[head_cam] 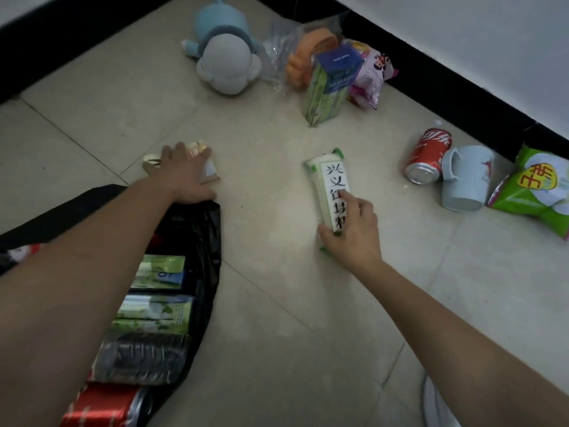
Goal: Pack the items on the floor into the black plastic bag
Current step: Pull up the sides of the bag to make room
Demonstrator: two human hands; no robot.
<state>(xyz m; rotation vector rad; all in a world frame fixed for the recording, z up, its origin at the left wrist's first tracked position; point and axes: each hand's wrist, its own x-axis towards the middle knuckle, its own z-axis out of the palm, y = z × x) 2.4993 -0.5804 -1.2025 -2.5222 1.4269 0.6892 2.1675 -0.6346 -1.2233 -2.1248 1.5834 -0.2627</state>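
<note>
The head view looks down on a tiled floor in a corner of a room. The black plastic bag lies open at the lower left, already holding green cartons, a dark ribbed bottle and a red can.

The left hand reaches past the bag's mouth and lies spread, fingers apart, over a small cardboard box just beyond the bag's rim. It covers the box rather than clamping it. The box looks light and stiff, so a pinch across its two side faces should serve.

The right hand rests on the near end of a white packet with green trim and large black characters. The thumb is at one edge and the fingers curl over the top, closing on it, though the packet still lies flat on the floor. It looks soft-wrapped and light, probably a little slick, so gripping around its middle would likely hold better than at the end.

Farther off wait a plush toy, a tall green and blue carton, a pink snack bag, a red soda can, a pale blue mug lying on its side and a green crisp bag. The mug is the fragile one and the crisp bag crushes easily.
</note>
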